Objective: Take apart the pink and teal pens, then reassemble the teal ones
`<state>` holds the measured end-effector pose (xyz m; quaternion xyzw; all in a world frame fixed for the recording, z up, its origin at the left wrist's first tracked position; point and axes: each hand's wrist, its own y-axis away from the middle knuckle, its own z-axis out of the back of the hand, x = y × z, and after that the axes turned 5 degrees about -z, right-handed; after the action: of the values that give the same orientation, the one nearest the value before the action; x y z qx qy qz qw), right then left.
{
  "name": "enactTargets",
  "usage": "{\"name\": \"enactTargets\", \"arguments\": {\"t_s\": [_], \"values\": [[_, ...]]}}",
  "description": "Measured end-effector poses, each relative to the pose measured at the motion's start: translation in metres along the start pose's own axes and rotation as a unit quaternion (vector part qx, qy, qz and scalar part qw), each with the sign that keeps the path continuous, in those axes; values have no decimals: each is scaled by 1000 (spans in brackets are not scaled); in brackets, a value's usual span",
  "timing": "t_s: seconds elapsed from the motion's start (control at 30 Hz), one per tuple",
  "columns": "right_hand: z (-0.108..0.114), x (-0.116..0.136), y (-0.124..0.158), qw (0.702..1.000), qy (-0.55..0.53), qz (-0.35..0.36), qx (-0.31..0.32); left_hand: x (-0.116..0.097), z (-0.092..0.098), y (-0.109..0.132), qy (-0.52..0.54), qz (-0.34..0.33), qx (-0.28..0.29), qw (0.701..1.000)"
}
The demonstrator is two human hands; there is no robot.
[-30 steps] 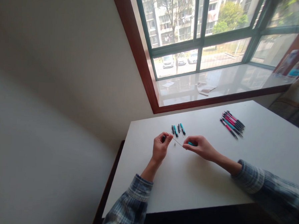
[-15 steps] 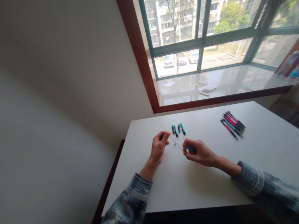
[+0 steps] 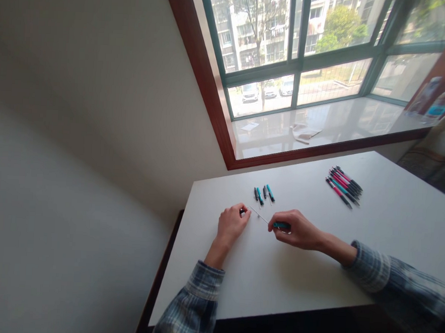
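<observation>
My right hand (image 3: pixel 297 230) is closed around a teal pen barrel (image 3: pixel 281 224). A thin pen refill (image 3: pixel 259 214) sticks out from its fingertips toward my left hand. My left hand (image 3: pixel 233 222) is curled, back upward, with a dark pen part (image 3: pixel 242 212) between thumb and fingers. The refill's far end lies just off the left fingertips, and a small gap seems to show there. Below the refill is a tiny metallic piece, too small to name. Beyond the hands lie teal and black pen parts (image 3: pixel 260 196) in two groups, with thin pieces beside them.
Several red and teal pens (image 3: pixel 344 185) lie side by side at the right of the white table (image 3: pixel 313 280). Behind the table is a windowsill (image 3: pixel 336 125) with a cloth (image 3: pixel 304 133) and plastic bottles (image 3: pixel 444 102). A wall (image 3: pixel 96 155) stands at left.
My left hand has turned over and dropped slightly toward the table, its fingertips coming away from the refill's end. The refill stays in my right hand, which has shifted slightly left.
</observation>
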<state>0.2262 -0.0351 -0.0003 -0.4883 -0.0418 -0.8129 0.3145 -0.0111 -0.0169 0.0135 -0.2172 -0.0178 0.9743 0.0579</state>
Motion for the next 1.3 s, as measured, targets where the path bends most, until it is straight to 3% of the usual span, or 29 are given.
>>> {"name": "enactTargets", "arguments": {"t_s": [0.3, 0.6, 1.03, 1.3], "values": [[0, -3, -1, 999, 34, 22, -18, 0, -5, 3, -87, -33, 26, 995], [1, -6, -2, 997, 41, 24, -58, 2, -5, 2, -67, -49, 31, 996], [3, -5, -4, 996, 67, 12, 55, 12, 11, -1, 58, -60, 56, 995], [-4, -7, -2, 994, 53, 13, 96, 12, 12, -3, 43, -83, 66, 993]]}}
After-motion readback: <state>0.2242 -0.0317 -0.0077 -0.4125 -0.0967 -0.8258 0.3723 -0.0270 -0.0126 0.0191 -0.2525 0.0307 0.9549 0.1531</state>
